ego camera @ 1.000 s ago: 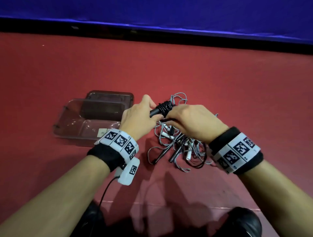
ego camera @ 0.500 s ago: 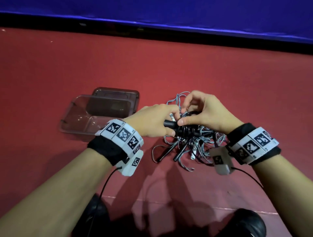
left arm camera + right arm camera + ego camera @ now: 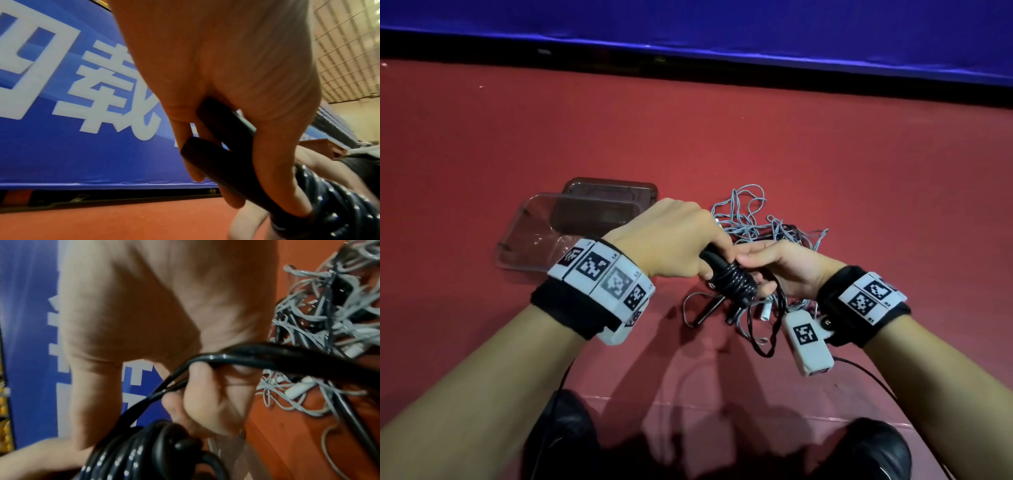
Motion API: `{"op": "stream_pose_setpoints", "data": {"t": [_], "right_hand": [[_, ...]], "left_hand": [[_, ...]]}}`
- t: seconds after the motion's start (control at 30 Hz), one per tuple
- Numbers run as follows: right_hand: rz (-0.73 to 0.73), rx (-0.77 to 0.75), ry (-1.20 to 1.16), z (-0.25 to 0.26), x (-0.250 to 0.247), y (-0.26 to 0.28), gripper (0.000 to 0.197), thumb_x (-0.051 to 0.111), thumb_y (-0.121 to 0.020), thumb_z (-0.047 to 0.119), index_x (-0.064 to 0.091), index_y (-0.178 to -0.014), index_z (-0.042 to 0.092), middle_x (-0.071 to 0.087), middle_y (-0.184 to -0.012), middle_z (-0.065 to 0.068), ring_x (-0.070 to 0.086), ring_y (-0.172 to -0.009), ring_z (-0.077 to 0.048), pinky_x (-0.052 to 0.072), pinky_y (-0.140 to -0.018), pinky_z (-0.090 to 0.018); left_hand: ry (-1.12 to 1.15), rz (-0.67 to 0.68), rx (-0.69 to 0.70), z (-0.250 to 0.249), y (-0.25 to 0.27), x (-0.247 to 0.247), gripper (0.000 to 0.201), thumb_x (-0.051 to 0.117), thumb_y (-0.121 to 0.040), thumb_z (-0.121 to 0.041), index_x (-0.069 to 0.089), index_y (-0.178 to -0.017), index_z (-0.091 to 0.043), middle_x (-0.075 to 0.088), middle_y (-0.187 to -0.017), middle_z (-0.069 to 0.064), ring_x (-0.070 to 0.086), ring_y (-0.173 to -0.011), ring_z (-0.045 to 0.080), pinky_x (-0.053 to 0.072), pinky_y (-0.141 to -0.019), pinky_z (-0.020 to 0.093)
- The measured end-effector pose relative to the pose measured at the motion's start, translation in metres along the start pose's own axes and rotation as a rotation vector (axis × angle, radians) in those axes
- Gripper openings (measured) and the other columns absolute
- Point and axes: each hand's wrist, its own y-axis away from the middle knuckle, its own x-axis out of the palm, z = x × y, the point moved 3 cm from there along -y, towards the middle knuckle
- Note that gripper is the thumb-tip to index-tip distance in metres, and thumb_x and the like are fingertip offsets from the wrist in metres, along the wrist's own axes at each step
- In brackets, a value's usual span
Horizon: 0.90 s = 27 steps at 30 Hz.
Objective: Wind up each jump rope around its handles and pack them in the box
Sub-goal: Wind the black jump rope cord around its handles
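Observation:
My left hand [image 3: 681, 246] grips the two black handles [image 3: 222, 159] of a black jump rope held side by side. Glossy black cord coils [image 3: 738, 284] wrap the handles just beyond its fingers. My right hand [image 3: 774, 267] sits palm up to the right of the coils, its fingers curled round the loose black cord [image 3: 205, 360]. A slack loop of that cord [image 3: 763, 339] hangs below. Behind both hands lies a tangled pile of grey ropes [image 3: 753, 219] with black and white handles. The clear plastic box [image 3: 524, 240] stands to the left, its inside mostly hidden by my left wrist.
The box's dark lid [image 3: 609, 186] lies behind the box. Red floor [image 3: 859, 192] spreads all around, ending at a blue banner [image 3: 688, 27] at the back. My knees [image 3: 873, 448] show at the bottom edge.
Both hands dropped lower and nearer to me. The right hand turned palm up and carried the cord under the handles, leaving a slack loop hanging. The left hand kept its grip.

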Motion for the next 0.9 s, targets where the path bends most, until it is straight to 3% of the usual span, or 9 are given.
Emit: {"op": "stream_pose_setpoints", "data": {"t": [0.1, 0.23, 0.33, 0.43, 0.53, 0.6, 0.67, 0.77, 0.9], "right_hand": [[0.041, 0.035, 0.012, -0.001, -0.004, 0.005, 0.032, 0.089, -0.069, 0.03, 0.075, -0.089, 0.008, 0.04, -0.055, 0.003, 0.033, -0.046, -0.003, 0.014, -0.045, -0.02], [-0.07, -0.026, -0.006, 0.005, -0.008, 0.006, 0.01, 0.074, -0.082, 0.02, 0.077, -0.087, 0.011, 0.047, -0.054, 0.01, 0.031, -0.044, 0.001, 0.011, -0.048, -0.02], [-0.052, -0.089, -0.158, 0.007, -0.009, 0.0, 0.048, 0.078, -0.077, 0.022, 0.066, -0.119, 0.003, 0.058, -0.071, 0.006, 0.032, -0.048, 0.0, 0.012, -0.048, -0.02], [-0.121, -0.18, -0.233, 0.008, -0.004, -0.007, 0.06, 0.083, -0.075, 0.028, 0.061, -0.127, 0.005, 0.058, -0.075, 0.006, 0.032, -0.047, -0.001, 0.012, -0.047, -0.018], [-0.226, -0.311, -0.293, 0.016, 0.006, -0.013, 0.03, 0.058, -0.093, 0.022, 0.061, -0.122, 0.014, 0.06, -0.07, 0.011, 0.029, -0.047, -0.002, 0.009, -0.05, -0.02], [-0.323, -0.394, -0.347, 0.024, 0.015, -0.015, 0.022, 0.058, -0.092, 0.021, 0.066, -0.112, 0.018, 0.055, -0.065, 0.013, 0.028, -0.047, -0.002, 0.008, -0.05, -0.021], [-0.43, -0.424, -0.395, 0.027, 0.02, -0.019, 0.016, 0.066, -0.086, 0.023, 0.073, -0.1, 0.022, 0.05, -0.064, 0.013, 0.03, -0.045, -0.001, 0.012, -0.046, -0.017], [-0.624, -0.392, -0.36, 0.024, 0.023, -0.023, 0.034, 0.076, -0.087, 0.023, 0.07, -0.12, 0.017, 0.063, -0.077, 0.011, 0.038, -0.044, 0.0, 0.033, -0.041, -0.01], [-0.719, -0.425, -0.272, 0.025, 0.017, -0.021, 0.038, 0.082, -0.082, 0.018, 0.07, -0.118, 0.014, 0.062, -0.075, 0.008, 0.033, -0.049, -0.001, 0.022, -0.04, -0.014]], "left_hand": [[-0.015, -0.025, 0.03, -0.006, -0.003, 0.006, 0.032, 0.078, -0.08, -0.039, 0.07, -0.11, -0.048, 0.069, -0.09, -0.015, 0.058, -0.086, 0.009, 0.041, -0.074, 0.03], [0.051, -0.196, 0.088, 0.002, -0.008, 0.012, 0.034, 0.083, -0.077, -0.033, 0.073, -0.109, -0.041, 0.069, -0.094, -0.014, 0.064, -0.097, 0.016, 0.049, -0.085, 0.038], [-0.055, -0.503, 0.149, 0.009, -0.009, 0.012, 0.085, 0.091, -0.067, -0.031, 0.056, -0.143, -0.023, 0.062, -0.134, 0.001, 0.053, -0.128, 0.027, 0.039, -0.112, 0.044], [0.044, -0.615, -0.159, 0.017, -0.008, 0.005, 0.121, 0.093, -0.066, -0.039, 0.02, -0.161, -0.021, 0.035, -0.158, 0.006, 0.033, -0.145, 0.026, 0.033, -0.118, 0.042], [0.561, -0.622, -0.433, 0.026, -0.013, 0.019, 0.075, 0.08, -0.083, -0.044, 0.041, -0.145, -0.025, 0.06, -0.131, -0.005, 0.06, -0.115, 0.017, 0.05, -0.1, 0.041], [0.867, -0.557, -0.446, 0.025, -0.02, 0.035, 0.032, 0.061, -0.095, -0.051, 0.061, -0.116, -0.027, 0.071, -0.106, -0.005, 0.068, -0.094, 0.019, 0.056, -0.092, 0.05], [1.016, -0.52, -0.381, 0.017, -0.022, 0.048, 0.028, 0.059, -0.094, -0.054, 0.065, -0.107, -0.03, 0.074, -0.101, -0.007, 0.071, -0.096, 0.015, 0.057, -0.092, 0.049], [0.986, -0.59, -0.312, 0.017, -0.02, 0.052, 0.05, 0.08, -0.072, -0.055, 0.065, -0.112, -0.029, 0.075, -0.106, -0.007, 0.071, -0.101, 0.01, 0.056, -0.09, 0.033], [1.084, -0.559, -0.276, 0.027, -0.019, 0.048, 0.044, 0.085, -0.081, -0.012, 0.068, -0.122, -0.014, 0.073, -0.106, -0.006, 0.068, -0.092, -0.006, 0.051, -0.085, 0.013]]}}
